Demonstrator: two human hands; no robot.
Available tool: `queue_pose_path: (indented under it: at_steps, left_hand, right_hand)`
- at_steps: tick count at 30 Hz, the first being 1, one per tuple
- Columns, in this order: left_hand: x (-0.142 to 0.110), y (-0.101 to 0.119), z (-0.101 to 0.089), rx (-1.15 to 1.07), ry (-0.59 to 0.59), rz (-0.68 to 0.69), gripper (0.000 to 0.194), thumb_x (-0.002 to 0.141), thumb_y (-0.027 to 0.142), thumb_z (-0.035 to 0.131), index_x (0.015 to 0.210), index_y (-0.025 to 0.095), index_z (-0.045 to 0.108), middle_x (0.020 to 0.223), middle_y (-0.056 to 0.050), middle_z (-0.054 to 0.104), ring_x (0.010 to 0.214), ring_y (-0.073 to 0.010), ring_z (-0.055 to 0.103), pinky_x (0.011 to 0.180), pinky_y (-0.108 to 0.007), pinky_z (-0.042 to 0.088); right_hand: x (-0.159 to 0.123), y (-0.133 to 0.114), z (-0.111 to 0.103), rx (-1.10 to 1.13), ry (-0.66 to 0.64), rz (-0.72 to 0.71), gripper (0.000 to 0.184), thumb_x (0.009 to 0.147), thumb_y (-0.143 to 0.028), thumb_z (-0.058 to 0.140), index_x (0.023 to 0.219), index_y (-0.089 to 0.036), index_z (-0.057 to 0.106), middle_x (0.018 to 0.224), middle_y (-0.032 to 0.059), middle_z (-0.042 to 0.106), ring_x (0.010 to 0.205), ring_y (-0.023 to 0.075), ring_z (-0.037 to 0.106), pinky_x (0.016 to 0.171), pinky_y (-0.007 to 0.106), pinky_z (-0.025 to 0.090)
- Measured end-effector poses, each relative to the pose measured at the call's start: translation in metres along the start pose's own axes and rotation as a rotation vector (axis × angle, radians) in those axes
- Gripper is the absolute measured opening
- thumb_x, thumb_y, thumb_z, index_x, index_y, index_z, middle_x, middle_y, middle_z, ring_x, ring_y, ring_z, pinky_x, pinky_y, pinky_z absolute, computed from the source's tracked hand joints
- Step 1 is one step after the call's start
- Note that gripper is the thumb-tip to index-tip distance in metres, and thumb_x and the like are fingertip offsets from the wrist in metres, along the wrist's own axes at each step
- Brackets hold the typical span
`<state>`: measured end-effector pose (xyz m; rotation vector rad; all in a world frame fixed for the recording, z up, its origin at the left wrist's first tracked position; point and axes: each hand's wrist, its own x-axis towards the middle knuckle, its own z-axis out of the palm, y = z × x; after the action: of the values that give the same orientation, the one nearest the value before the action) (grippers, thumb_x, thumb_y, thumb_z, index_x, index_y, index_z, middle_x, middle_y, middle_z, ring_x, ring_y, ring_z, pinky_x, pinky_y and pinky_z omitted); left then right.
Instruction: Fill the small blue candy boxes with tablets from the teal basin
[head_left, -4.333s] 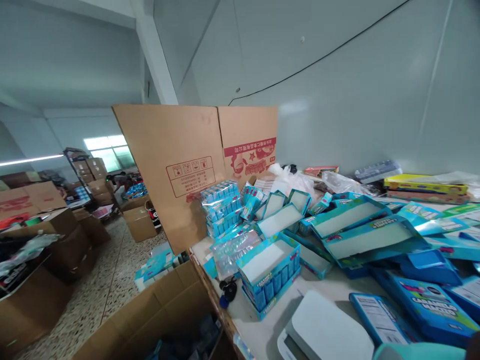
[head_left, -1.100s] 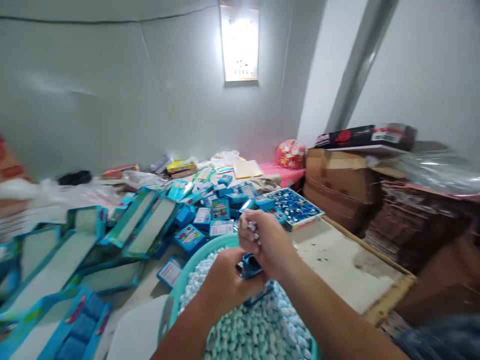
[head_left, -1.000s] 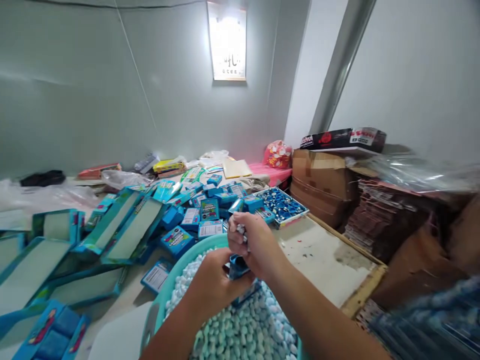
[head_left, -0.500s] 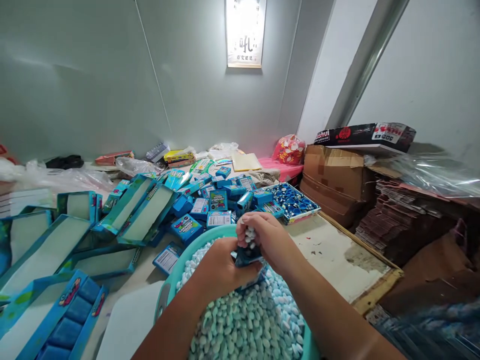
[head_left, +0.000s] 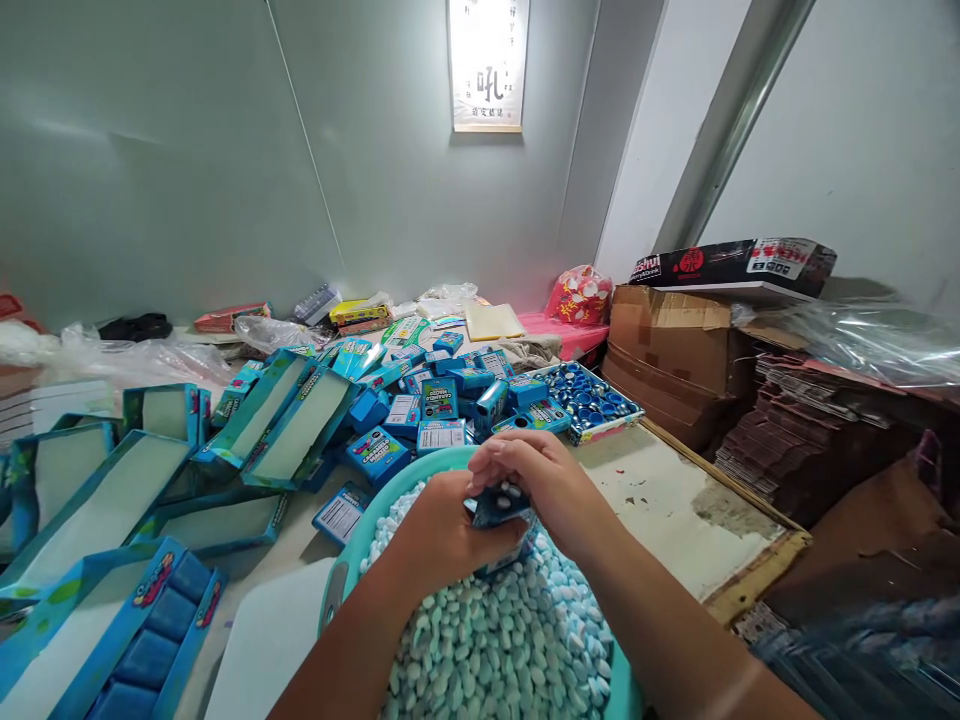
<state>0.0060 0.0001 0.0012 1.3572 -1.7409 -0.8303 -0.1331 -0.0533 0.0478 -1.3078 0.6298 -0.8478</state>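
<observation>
My left hand point(head_left: 442, 530) is closed around a small blue candy box point(head_left: 496, 518), held open end up above a turquoise tub point(head_left: 409, 468). White and pale-blue oval candies point(head_left: 480, 640) fill the tub. A few candies show at the mouth of the box. Over that mouth, my right hand point(head_left: 544, 480) is cupped with its fingers curled and pressed together; what lies inside them is hidden. Just beyond the tub, small blue printed candy boxes point(head_left: 375, 455) lie in a heap.
Long blue display trays point(head_left: 112, 490) lie at the left, one holding several blue pieces. Behind the right hand stands a shallow box of shiny blue round parts point(head_left: 585, 400). Cardboard cartons point(head_left: 667, 350) and stacked flat cardboard point(head_left: 795, 420) are at the right.
The candies that were spilling from my right hand have dropped into the box mouth. My right fingers now sit lower and flatter over it. My left hand keeps its hold.
</observation>
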Motion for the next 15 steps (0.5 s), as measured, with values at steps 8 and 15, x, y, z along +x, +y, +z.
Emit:
queue_pose_path:
  at_steps: [8, 15]
  left_hand:
    - [-0.0011, 0.0035, -0.0025, 0.090, 0.023, -0.011, 0.029, 0.078, 0.029, 0.077, 0.107, 0.024, 0.074, 0.099, 0.004, 0.074, 0.083, -0.0141, 0.063, 0.067, -0.024, 0.044]
    - [-0.0038, 0.0005, -0.0006, 0.098, 0.101, 0.016, 0.019, 0.074, 0.029, 0.080, 0.090, 0.021, 0.073, 0.087, 0.005, 0.072, 0.076, -0.0121, 0.061, 0.065, -0.022, 0.044]
  right_hand:
    - [-0.0011, -0.0032, -0.0039, 0.317, -0.100, 0.086, 0.027, 0.075, -0.043, 0.071, 0.078, -0.017, 0.075, 0.081, 0.0049, 0.071, 0.085, 0.0214, 0.067, 0.085, 0.033, 0.050]
    - [-0.0036, -0.0005, -0.0057, 0.453, -0.222, 0.064, 0.023, 0.086, -0.038, 0.066, 0.093, -0.018, 0.075, 0.100, 0.0064, 0.070, 0.105, 0.0223, 0.064, 0.103, 0.036, 0.044]
